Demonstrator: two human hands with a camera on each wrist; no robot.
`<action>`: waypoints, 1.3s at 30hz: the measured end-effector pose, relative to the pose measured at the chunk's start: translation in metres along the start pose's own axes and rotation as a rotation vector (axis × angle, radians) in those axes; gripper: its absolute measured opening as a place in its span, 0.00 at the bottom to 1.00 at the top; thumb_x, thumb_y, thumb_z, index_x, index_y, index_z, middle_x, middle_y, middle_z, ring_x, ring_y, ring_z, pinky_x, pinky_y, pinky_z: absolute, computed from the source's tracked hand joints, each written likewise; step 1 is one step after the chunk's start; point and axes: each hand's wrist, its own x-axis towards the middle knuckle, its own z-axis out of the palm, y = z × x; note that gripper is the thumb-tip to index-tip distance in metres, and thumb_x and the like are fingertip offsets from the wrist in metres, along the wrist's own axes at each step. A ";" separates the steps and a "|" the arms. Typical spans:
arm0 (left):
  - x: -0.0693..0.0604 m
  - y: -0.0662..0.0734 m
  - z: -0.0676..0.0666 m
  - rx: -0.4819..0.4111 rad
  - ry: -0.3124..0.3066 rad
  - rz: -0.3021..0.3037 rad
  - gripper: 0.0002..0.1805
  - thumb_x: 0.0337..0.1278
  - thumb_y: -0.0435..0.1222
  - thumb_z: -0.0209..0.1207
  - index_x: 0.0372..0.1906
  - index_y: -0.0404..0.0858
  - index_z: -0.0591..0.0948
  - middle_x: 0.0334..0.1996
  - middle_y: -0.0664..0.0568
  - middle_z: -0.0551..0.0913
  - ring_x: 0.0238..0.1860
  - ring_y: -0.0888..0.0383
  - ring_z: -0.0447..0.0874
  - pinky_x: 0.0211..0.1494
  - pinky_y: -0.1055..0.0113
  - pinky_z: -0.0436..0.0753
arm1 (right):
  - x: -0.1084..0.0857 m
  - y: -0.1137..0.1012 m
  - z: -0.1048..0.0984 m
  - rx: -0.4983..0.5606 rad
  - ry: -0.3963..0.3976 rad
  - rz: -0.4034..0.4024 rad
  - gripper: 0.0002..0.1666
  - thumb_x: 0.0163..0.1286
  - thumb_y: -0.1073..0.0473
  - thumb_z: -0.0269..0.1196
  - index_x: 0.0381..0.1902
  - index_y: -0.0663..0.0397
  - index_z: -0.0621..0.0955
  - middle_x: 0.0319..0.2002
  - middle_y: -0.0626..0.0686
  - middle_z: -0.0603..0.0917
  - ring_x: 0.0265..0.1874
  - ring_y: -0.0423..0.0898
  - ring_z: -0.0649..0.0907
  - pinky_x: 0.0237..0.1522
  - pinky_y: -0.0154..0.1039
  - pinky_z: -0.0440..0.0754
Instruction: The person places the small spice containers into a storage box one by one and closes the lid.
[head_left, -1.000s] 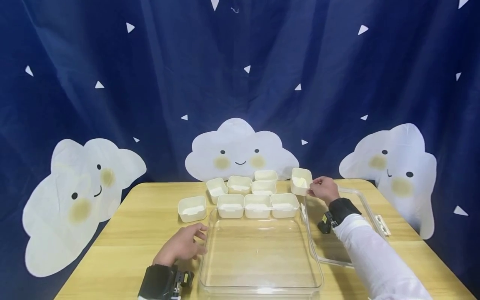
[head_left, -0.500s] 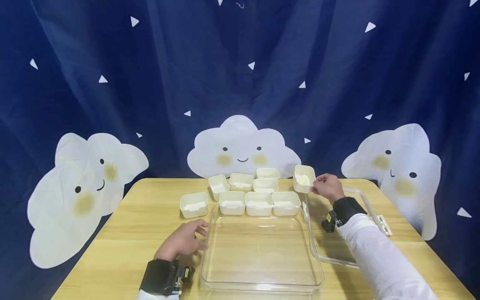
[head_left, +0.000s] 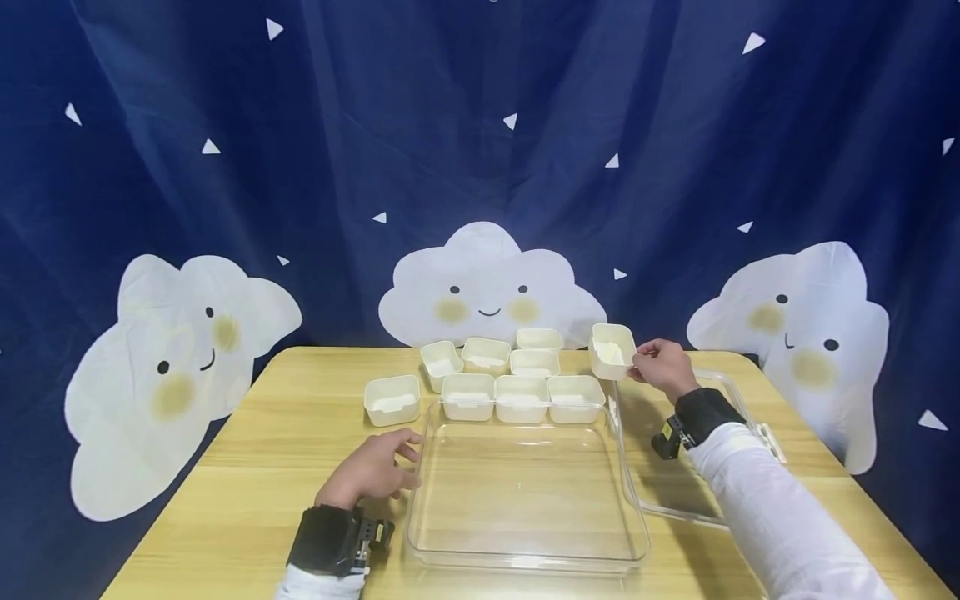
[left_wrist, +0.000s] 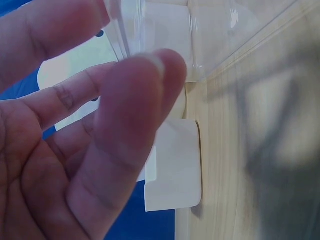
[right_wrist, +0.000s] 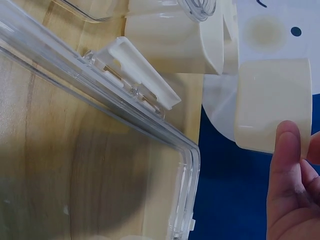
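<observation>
My right hand (head_left: 665,368) pinches the corner of a small cream plastic box (head_left: 612,352) between thumb and fingers. The box is tilted, its open top toward me, above the table's back edge. From the right wrist camera, the thumb (right_wrist: 287,150) lies against the box's outer wall (right_wrist: 272,105). At the left side of a large clear plastic container (head_left: 525,550), my left hand (head_left: 375,471) has loosely bent fingers, by the rim. Whether they touch it is hard to tell. Several more cream boxes (head_left: 522,402) stand behind the container, and one cream box (head_left: 392,402) sits apart at left.
A clear lid (head_left: 675,510) with white clips (right_wrist: 145,75) lies right of the container, under my right forearm. The wooden table (head_left: 225,508) ends at a dark blue curtain (head_left: 480,125) with cloud shapes.
The whole head view has shifted slightly, so the table things sit a little higher and farther right. My right hand keeps its pinch on the cream box; my left hand stays by the rim.
</observation>
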 end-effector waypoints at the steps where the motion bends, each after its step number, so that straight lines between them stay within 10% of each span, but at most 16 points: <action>1: 0.000 0.000 0.000 -0.001 -0.001 -0.003 0.31 0.48 0.24 0.67 0.62 0.31 0.72 0.47 0.40 0.80 0.23 0.52 0.82 0.27 0.60 0.82 | -0.001 0.000 -0.001 0.003 -0.004 -0.003 0.17 0.65 0.65 0.53 0.48 0.75 0.73 0.35 0.61 0.80 0.23 0.35 0.83 0.31 0.32 0.84; 39: 0.001 0.001 0.002 0.029 0.011 -0.001 0.30 0.48 0.24 0.67 0.60 0.31 0.73 0.44 0.43 0.80 0.24 0.52 0.82 0.27 0.61 0.82 | -0.025 -0.027 -0.012 -0.107 -0.058 -0.120 0.14 0.66 0.67 0.54 0.46 0.73 0.76 0.34 0.62 0.81 0.25 0.42 0.84 0.32 0.36 0.85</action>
